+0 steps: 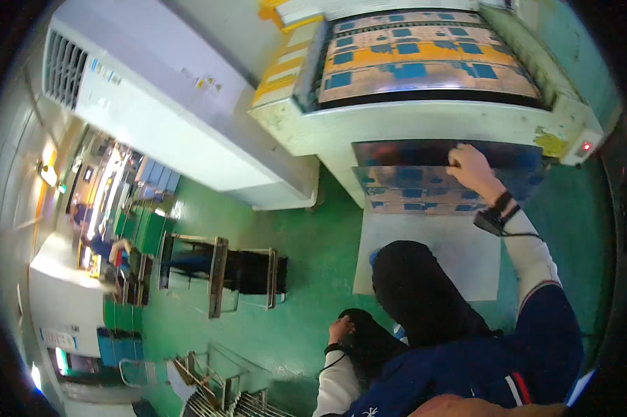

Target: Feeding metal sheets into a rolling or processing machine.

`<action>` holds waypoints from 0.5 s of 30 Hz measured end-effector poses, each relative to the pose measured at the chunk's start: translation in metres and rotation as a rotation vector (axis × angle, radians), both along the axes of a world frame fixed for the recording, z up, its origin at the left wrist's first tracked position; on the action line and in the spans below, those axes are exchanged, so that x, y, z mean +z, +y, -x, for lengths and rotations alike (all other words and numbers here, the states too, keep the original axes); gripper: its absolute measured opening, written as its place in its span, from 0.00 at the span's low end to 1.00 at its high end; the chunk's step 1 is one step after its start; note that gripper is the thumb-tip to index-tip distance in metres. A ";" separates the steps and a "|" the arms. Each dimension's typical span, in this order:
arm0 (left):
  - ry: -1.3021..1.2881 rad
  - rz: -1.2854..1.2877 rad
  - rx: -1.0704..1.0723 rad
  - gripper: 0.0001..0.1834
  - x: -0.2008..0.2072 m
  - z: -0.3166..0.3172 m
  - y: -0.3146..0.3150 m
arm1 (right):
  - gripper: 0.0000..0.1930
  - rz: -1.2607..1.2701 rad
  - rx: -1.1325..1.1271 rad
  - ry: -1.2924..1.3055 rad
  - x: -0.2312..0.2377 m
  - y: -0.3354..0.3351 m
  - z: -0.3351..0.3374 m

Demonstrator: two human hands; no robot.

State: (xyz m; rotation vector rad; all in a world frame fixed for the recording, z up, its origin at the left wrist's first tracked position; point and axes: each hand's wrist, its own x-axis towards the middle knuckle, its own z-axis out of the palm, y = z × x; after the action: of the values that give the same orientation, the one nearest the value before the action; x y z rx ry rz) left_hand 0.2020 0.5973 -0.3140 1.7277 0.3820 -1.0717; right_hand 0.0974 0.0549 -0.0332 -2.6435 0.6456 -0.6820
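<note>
My right hand reaches forward to a dark glossy panel below the front of a pale machine. Its fingers are curled together against the panel; what they grip, if anything, is hidden. Just under that dark strip, a surface shows copper and blue patches, perhaps a reflection. My left hand rests by my left knee with the fingers curled, and nothing shows in it. On top of the machine, rows of copper-coloured panels with blue patches lie on a dark bed.
A pale sheet lies on the green floor before my legs. The machine's right corner has a lit red button. A large white cabinet stands left. Metal-framed carts and a rack stand farther left; another person is beyond.
</note>
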 end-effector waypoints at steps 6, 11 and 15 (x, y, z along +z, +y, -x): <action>-0.006 0.004 0.061 0.16 -0.006 0.001 0.009 | 0.09 0.036 0.047 0.430 -0.011 0.007 0.016; -0.077 -0.036 0.062 0.15 -0.005 0.006 0.003 | 0.11 -0.079 0.005 0.452 -0.018 0.008 0.028; -0.113 -0.026 0.143 0.15 -0.017 0.009 0.018 | 0.10 -0.043 0.017 0.406 -0.027 0.015 0.018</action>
State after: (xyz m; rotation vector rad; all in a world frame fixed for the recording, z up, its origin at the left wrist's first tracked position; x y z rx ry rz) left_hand 0.1928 0.6157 -0.3308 1.7473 0.4423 -0.8656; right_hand 0.0790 0.0695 -0.0601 -2.7631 0.7309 -0.1188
